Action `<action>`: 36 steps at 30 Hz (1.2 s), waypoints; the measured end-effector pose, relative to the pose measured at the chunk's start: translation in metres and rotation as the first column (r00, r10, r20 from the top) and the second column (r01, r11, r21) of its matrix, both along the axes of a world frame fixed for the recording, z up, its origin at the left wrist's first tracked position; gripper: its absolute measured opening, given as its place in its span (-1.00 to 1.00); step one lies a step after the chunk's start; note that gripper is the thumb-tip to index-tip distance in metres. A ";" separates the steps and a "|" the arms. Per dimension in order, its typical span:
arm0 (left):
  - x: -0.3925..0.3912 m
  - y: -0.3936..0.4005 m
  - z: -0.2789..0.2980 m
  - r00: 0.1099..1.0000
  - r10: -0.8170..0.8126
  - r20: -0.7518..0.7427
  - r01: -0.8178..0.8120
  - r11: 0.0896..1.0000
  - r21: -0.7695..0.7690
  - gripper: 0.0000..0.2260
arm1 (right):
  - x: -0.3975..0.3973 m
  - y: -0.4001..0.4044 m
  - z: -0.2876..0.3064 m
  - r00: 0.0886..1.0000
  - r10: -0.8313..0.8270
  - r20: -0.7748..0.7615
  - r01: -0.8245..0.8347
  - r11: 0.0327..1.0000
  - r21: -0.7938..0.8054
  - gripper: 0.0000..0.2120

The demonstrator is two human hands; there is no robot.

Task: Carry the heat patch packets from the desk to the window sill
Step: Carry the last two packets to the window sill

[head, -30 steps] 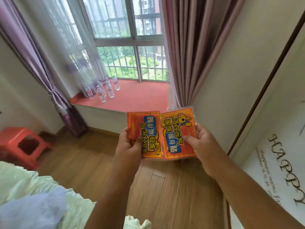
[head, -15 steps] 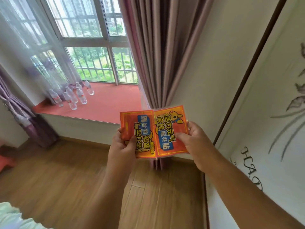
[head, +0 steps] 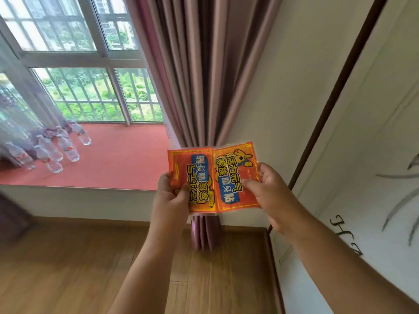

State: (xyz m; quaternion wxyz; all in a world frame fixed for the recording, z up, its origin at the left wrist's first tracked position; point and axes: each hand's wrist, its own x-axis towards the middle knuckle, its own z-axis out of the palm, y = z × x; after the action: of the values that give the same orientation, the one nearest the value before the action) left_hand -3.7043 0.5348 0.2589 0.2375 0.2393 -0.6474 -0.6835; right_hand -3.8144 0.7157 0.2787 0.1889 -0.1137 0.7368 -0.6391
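- Sill (head: 118, 159) sits nearer and larger than 0.5 s ago; bottles (head: 56, 150) have slid further left in frame.
- Left hand (head: 174, 200) pinches left packet (head: 192, 180); right hand (head: 269, 191) pinches right packet (head: 235, 175).
- Packets overlap at their inner edges, held in the air past the sill's right end, in front of curtain (head: 199, 75).
- Bottles cluster at sill's left; its right part is bare.

Orange packets (head: 213, 180) with yellow-blue lettering, red sill (head: 118, 159), mauve curtain (head: 199, 71), tan wood-grain floor (head: 68, 268).

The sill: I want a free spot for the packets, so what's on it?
Water bottles stand at the sill's left end; the rest is bare. The curtain hides its right end.
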 end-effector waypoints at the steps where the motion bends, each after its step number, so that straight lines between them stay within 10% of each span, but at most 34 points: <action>1: -0.004 -0.017 0.000 1.000 0.006 0.002 -0.006 1.000 -0.008 -0.79 | -0.005 -0.016 -0.001 1.000 -0.010 -0.001 0.010 1.000 -0.007 -0.83; 23: 0.012 -0.361 -0.021 0.944 0.315 0.096 -0.307 0.947 -0.089 -0.82 | -0.040 -0.392 -0.037 0.967 0.236 0.099 -0.235 0.972 -0.017 -0.78; 36: -0.108 -0.487 -0.017 0.912 0.379 0.158 -0.354 0.921 -0.164 -0.80 | -0.170 -0.537 -0.054 0.954 0.262 0.145 -0.251 0.963 -0.094 -0.78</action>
State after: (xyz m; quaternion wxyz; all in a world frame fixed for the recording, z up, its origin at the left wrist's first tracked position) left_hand -3.8125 0.0474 0.2418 0.3154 0.4034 -0.6539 -0.5570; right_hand -3.9848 0.1783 0.2249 0.3231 -0.1649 0.6744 -0.6431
